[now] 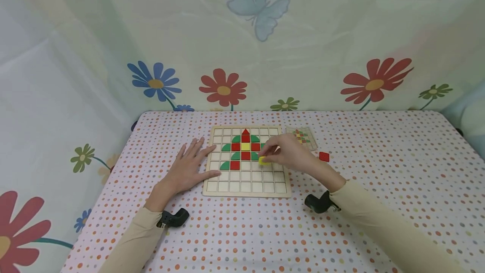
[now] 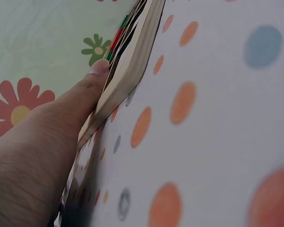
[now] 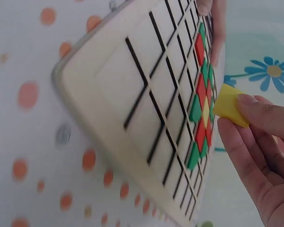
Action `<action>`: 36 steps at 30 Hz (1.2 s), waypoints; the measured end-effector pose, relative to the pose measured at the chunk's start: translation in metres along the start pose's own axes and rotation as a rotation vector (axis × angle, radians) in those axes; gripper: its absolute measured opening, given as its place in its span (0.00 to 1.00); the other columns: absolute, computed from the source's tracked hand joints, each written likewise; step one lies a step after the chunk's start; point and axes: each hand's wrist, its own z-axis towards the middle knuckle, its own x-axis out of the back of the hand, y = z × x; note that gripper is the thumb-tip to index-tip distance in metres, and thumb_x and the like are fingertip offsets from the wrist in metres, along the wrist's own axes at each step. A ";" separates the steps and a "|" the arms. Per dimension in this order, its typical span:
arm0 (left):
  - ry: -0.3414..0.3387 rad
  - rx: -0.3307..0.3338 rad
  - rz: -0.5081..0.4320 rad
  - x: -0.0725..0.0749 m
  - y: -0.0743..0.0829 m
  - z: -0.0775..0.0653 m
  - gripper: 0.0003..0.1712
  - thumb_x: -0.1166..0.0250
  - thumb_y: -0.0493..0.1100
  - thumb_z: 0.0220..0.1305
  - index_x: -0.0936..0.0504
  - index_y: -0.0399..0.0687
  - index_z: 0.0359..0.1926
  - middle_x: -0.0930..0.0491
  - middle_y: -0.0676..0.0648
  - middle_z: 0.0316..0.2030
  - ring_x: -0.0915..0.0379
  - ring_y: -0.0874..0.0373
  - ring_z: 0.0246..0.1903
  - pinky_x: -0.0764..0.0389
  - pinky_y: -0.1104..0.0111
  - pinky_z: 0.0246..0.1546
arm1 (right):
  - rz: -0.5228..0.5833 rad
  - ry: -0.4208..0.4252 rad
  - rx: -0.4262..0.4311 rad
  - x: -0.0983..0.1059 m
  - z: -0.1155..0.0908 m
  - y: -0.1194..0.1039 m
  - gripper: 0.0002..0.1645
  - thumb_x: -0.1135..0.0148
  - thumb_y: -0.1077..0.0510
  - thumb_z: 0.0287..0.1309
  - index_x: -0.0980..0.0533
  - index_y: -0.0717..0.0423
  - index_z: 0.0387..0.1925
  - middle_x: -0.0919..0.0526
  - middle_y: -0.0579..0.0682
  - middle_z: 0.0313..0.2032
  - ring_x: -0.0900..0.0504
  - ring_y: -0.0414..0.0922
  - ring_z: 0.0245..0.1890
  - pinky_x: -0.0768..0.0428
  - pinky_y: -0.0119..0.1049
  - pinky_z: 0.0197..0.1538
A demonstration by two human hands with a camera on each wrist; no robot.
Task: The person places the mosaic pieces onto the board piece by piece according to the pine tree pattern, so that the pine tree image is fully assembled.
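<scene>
A wooden grid board [image 1: 247, 187] lies on the table, with red, green and yellow tiles set in its upper and middle squares. My right hand [image 1: 291, 153] pinches a yellow square tile [image 3: 228, 105] between thumb and fingers, held above the board right of the tile pattern. In the right wrist view the tile is raised off the grid. Spread fingers of my left hand [image 1: 185, 169] rest at the board's left side. Its thumb [image 2: 83, 97] lies over the board's edge in the left wrist view.
A small card [image 1: 310, 140] with a matching coloured pattern lies beside the board's upper right, partly behind my right hand. One loose red tile [image 1: 323, 156] sits on the dotted tablecloth [image 1: 235, 235] near it. A flowered curtain [image 1: 310, 54] hangs behind the table.
</scene>
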 end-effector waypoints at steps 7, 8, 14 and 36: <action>-0.008 0.001 0.003 0.000 0.001 -0.001 0.52 0.37 0.74 0.65 0.39 0.59 0.82 0.55 0.40 0.83 0.67 0.41 0.82 0.65 0.42 0.80 | 0.071 -0.030 -0.014 -0.027 0.018 -0.005 0.05 0.23 0.69 0.57 0.11 0.59 0.35 0.10 0.47 0.34 0.16 0.41 0.34 0.15 0.32 0.40; -0.009 0.001 0.004 -0.001 0.001 -0.001 0.52 0.37 0.74 0.65 0.39 0.59 0.82 0.55 0.40 0.83 0.67 0.41 0.83 0.65 0.42 0.80 | 0.078 -0.032 -0.018 -0.030 0.020 -0.006 0.05 0.24 0.69 0.57 0.11 0.60 0.35 0.10 0.48 0.34 0.16 0.41 0.34 0.15 0.32 0.40; -0.010 -0.007 0.007 -0.001 0.002 0.000 0.52 0.38 0.75 0.65 0.40 0.60 0.82 0.56 0.40 0.83 0.66 0.41 0.82 0.64 0.41 0.80 | 0.074 -0.039 -0.036 -0.041 0.022 -0.008 0.05 0.26 0.71 0.58 0.11 0.62 0.36 0.10 0.52 0.37 0.16 0.41 0.35 0.15 0.31 0.39; -0.002 0.000 -0.002 0.003 0.003 -0.001 0.51 0.37 0.73 0.66 0.39 0.59 0.82 0.55 0.40 0.83 0.66 0.40 0.82 0.65 0.42 0.80 | -0.122 -0.097 -0.044 -0.045 0.033 -0.025 0.07 0.27 0.72 0.60 0.11 0.66 0.40 0.10 0.54 0.39 0.14 0.48 0.44 0.13 0.32 0.42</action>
